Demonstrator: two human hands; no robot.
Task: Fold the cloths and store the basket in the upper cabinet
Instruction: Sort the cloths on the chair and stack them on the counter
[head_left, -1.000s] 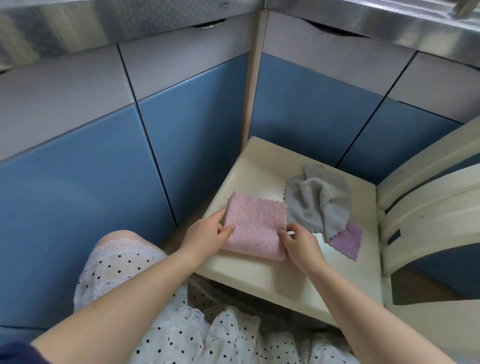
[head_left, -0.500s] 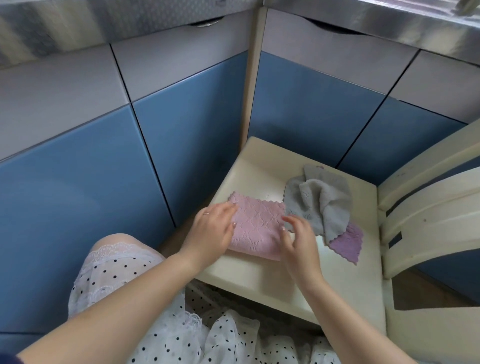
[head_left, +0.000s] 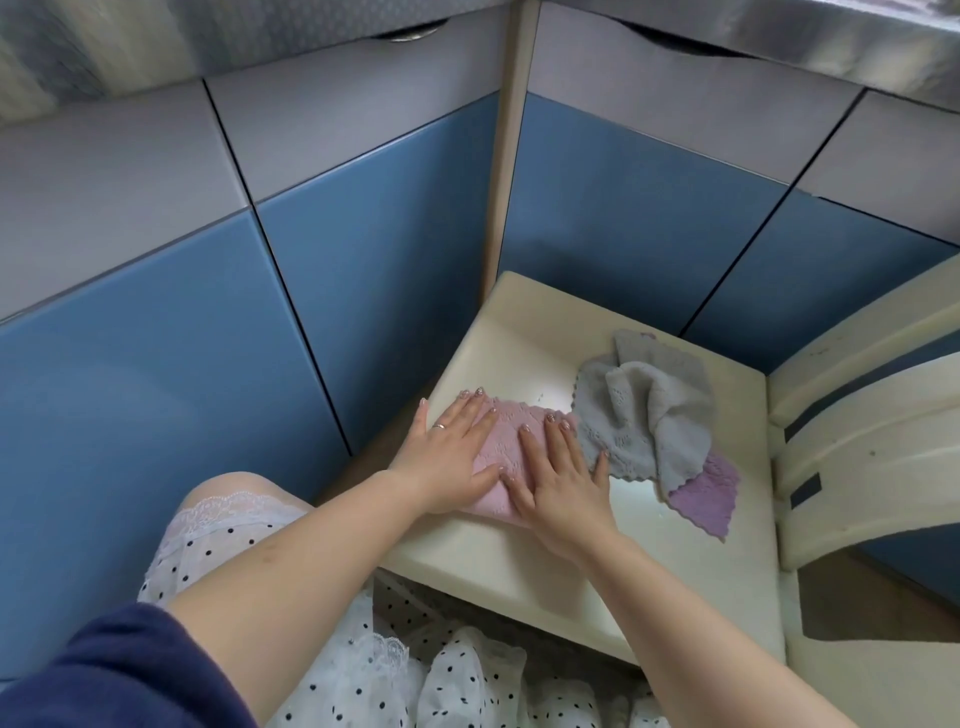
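left hand (head_left: 451, 453) flat, pressing pink cloth (head_left: 506, 441) | right hand (head_left: 560, 472) flat on it too | gray cloth (head_left: 641, 410) bunched beside, on purple cloth (head_left: 706, 493) | all on chair (head_left: 519, 332)

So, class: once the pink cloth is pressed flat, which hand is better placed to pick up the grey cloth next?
The right hand. It lies flat on the pink cloth with its little finger already at the grey cloth, which is crumpled just beyond it. The left hand rests on the pink cloth's far side.

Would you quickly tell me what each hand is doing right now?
Left hand: open, fingers straight, pressing flat on the folded pink textured cloth.
Right hand: open, fingers straight, pressing flat on the same cloth.
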